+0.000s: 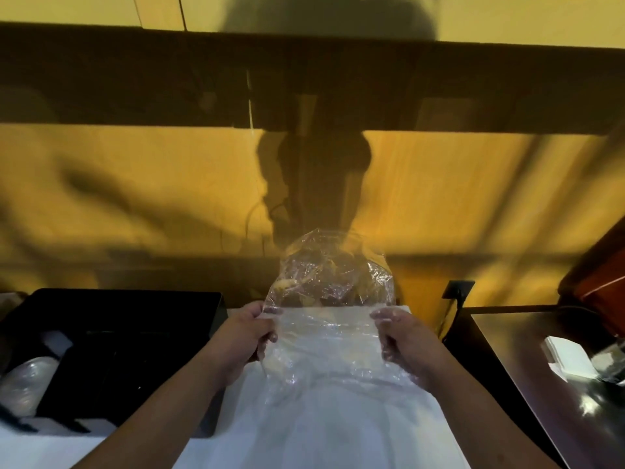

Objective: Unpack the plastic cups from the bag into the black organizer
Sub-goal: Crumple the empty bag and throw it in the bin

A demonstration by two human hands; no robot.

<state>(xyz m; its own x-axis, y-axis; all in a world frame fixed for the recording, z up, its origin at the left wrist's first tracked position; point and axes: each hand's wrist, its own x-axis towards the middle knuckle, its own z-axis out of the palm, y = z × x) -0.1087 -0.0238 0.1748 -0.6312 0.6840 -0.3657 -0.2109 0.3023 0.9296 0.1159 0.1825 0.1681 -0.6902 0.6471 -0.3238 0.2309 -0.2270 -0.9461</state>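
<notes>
A clear, crinkled plastic bag hangs in front of me above the white counter. My left hand grips its left edge. Its right edge is gripped by my right hand. The bag looks flat and limp, and I see no cups inside it. The black organizer stands on the counter to the left of my left arm. A stack of clear plastic cups lies on its side in the organizer's leftmost compartment.
A yellow wall with dark shadows rises behind the counter, with a black wall socket low on it. A dark shiny surface at the right carries a white block.
</notes>
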